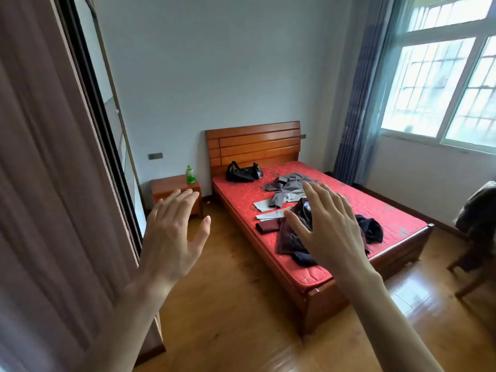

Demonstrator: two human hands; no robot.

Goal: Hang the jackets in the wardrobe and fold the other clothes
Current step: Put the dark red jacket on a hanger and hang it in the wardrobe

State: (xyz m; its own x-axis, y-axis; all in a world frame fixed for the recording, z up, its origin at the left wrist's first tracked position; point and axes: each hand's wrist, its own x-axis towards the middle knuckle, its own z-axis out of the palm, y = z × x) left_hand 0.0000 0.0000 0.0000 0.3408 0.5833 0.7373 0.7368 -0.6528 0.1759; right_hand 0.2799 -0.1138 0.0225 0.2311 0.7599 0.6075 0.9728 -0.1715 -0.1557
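Both hands, left hand (171, 237) and right hand (326, 224), spread and empty, face clothes (288, 237) heaped far-right on the bed (375, 210), right hand nearer.

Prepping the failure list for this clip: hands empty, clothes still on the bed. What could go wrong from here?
1. The dark garments and maroon piece overlap in one heap, so a grab may lift several at once.
2. That heap sits at the mattress edge; a tug could drop clothes onto the floor.
3. Both the left hand and right hand are open and away from the bed.
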